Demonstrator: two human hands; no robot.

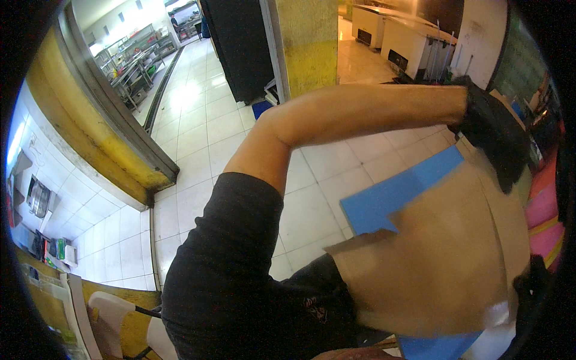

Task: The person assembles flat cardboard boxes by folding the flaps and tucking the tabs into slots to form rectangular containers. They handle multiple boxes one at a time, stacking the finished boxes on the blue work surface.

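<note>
My left arm reaches across to the right, and my left hand (498, 135), in a black glove, is closed at the far edge of a large brown cardboard sheet (432, 258). The sheet has a torn, jagged left edge and is slightly smeared by motion. At its right edge, my right hand (531, 288), also dark-gloved, appears closed on the cardboard; most of it is lost in the dark rim. A flat blue panel (402, 186) shows behind and below the sheet, partly covered by it.
White chest freezers (414, 45) stand at the back right, past a yellow pillar (310, 51). A tall black cabinet (237, 48) is beside the pillar. Pink bundles (545, 210) lie at the far right. At lower left is a pale plastic chair (111, 318). A doorway opens onto a kitchen.
</note>
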